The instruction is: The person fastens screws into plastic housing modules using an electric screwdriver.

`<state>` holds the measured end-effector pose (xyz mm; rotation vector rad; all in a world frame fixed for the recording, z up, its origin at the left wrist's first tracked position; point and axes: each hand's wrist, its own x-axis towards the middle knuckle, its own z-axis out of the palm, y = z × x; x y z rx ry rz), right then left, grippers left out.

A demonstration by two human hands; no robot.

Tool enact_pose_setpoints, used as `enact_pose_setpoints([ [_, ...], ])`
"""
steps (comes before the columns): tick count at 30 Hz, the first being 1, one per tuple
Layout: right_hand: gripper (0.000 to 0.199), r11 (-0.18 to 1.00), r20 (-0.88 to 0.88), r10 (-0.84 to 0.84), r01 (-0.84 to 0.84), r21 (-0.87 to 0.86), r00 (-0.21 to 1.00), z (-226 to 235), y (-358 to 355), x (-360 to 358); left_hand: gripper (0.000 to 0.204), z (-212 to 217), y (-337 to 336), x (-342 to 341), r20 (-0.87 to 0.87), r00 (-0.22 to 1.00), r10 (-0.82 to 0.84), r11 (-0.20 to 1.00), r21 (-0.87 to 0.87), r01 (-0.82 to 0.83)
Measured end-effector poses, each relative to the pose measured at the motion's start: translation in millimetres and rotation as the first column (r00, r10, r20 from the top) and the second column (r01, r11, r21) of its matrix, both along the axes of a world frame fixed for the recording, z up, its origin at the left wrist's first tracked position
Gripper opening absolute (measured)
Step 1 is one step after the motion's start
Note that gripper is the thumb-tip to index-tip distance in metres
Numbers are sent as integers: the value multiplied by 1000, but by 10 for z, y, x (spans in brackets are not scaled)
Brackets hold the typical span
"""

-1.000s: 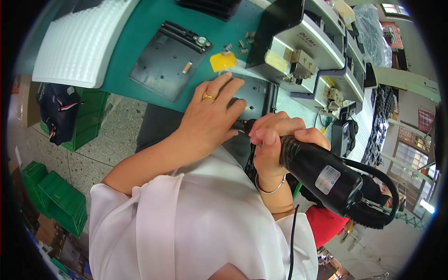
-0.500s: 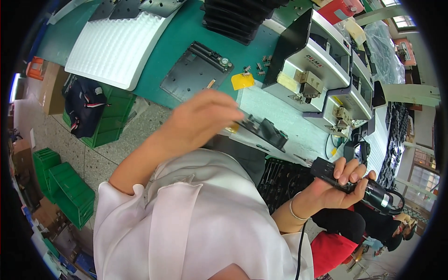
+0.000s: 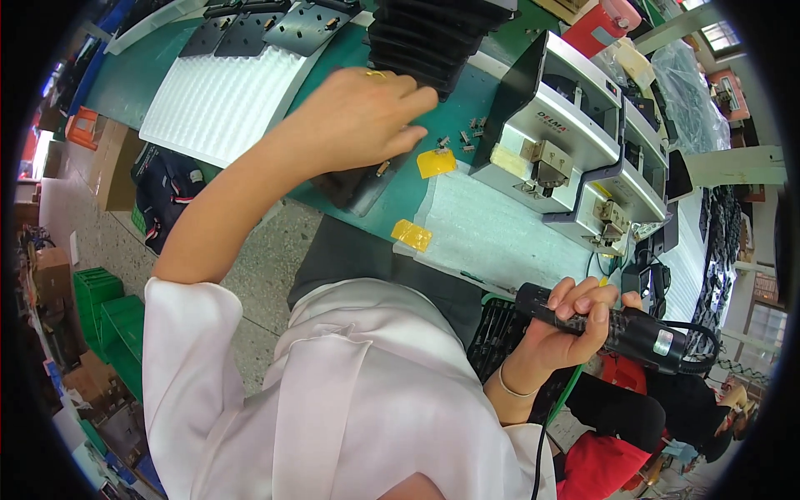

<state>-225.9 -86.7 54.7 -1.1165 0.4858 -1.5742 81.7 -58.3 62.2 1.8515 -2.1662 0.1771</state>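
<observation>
My right hand (image 3: 579, 321) is closed around a black electric screwdriver (image 3: 646, 340), its cable looping from the right end. It hangs at the bench's front edge, on my right. My left hand (image 3: 358, 117) reaches over a dark flat panel (image 3: 367, 192) on the green bench. Its thumb and index finger are apart, with green surface showing between their tips; the other fingers curl down. Whatever lies under the palm is hidden, along with much of the panel. A small orange piece (image 3: 383, 168) shows on the panel, below the thumb.
Right of the panel stand silver machines (image 3: 550, 142) beside a white mat (image 3: 500, 221), yellow tags (image 3: 436, 163) and small metal parts (image 3: 467, 137). A black ribbed stack (image 3: 425, 46) and a white ribbed tray (image 3: 225, 104) sit farther back. A co-worker's red clothing (image 3: 600, 458) is lower right.
My left hand has moved away over the panel; the black part that was by its fingers at the mat's edge is out of sight. My right hand and screwdriver have shifted left.
</observation>
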Motion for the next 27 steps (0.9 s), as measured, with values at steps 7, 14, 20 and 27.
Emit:
enact_pose_setpoints([
  [7,35,1000,-16,10,-9,20,1000,-18,5,-40,38,-358,-224,-103,8,1000,21,998,60,-21],
  [14,36,999,-36,-44,44,14,998,-102,-90,-92,32,-225,21,-126,-206,978,37,997,-53,-49],
  [20,38,996,-85,-76,80,45,994,-81,-128,-37,69,-252,21,994,-84,825,559,759,-350,-549],
  [27,38,991,-109,-121,126,39,987,23,-69,54,109,-498,-426,1610,88,630,772,630,27,-776],
])
